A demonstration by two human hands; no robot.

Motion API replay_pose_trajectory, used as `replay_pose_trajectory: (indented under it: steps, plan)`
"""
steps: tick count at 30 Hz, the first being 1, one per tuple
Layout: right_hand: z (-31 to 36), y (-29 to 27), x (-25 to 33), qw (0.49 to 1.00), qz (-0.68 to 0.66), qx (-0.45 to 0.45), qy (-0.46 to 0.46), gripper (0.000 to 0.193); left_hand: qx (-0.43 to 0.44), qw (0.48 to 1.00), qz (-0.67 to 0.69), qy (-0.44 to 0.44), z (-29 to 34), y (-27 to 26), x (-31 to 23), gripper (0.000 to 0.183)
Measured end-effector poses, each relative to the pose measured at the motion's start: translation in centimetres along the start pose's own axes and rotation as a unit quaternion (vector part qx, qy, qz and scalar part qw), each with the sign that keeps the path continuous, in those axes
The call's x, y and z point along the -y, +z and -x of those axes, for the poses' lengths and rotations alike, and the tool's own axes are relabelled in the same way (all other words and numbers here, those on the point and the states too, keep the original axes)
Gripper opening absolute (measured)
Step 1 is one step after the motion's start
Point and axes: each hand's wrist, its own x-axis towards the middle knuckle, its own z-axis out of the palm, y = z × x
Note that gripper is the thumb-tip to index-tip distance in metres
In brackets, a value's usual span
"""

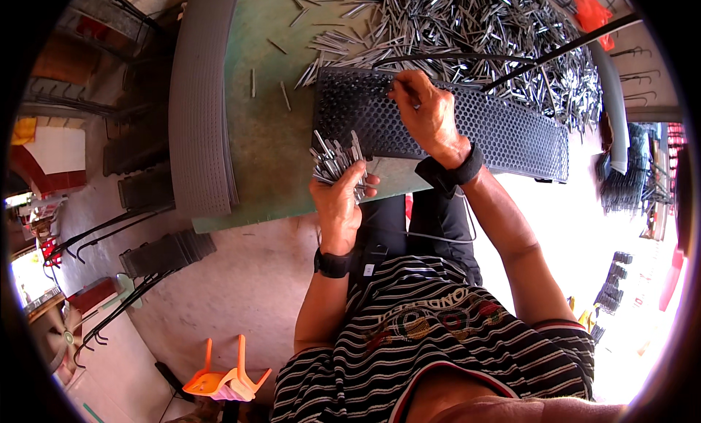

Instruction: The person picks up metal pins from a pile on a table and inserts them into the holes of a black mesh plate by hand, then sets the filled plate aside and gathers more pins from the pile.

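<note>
My left hand [340, 207] is closed around a bunch of short, slim metal sticks [334, 160]. Their ends fan out above the fingers, just off the near left edge of a black tray full of round holes [504, 134]. Over the left half of that tray is my right hand [432, 120], its thumb and fingertips pinched together near the holes. What the pinch holds, if anything, is too small to make out. Some holes at the tray's left end look darker or filled. Behind the tray spreads a large heap of similar metal sticks [467, 32].
A stack of grey perforated sheets [201, 101] lies along the left of the green table [255, 160]. Two black rods [562, 50] cross above the heap at the right. Black hooked racks [139, 218] stand at the left, with an orange stool [219, 379] on the floor.
</note>
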Motion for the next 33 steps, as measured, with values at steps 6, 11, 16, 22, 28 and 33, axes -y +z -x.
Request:
replay_pose_trajectory:
  steps: [6, 11, 16, 22, 28, 33]
  plan:
    - [0.1, 0.8, -1.0, 0.993, 0.067, 0.034, -0.088, 0.011, 0.001, 1.0, 0.007, -0.007, 0.1, 0.0, -0.1, 0.014]
    - [-0.9, 0.0, -0.2, 0.973, 0.163, 0.109, -0.12, 0.009, 0.011, 1.0, -0.004, 0.0, 0.2, -0.1, -0.1, 0.015]
    - [-1.7, -0.1, 0.0, 0.978, 0.16, 0.104, -0.08, 0.007, 0.005, 1.0, -0.012, 0.007, 0.5, 0.1, -0.5, 0.015]
    - [-1.6, 0.1, -1.4, 0.972, 0.161, 0.113, -0.13, 0.008, 0.014, 1.0, -0.009, 0.005, 0.4, 0.1, 0.1, 0.016]
    - [-1.7, 0.1, -0.8, 0.961, 0.18, 0.12, -0.169, 0.009, -0.003, 1.0, -0.006, 0.005, 0.6, -0.1, 0.2, 0.016]
    - [-2.0, -0.4, -0.5, 0.956, 0.205, 0.134, -0.16, 0.01, -0.01, 1.0, 0.007, 0.006, 0.5, -0.1, 0.2, 0.015]
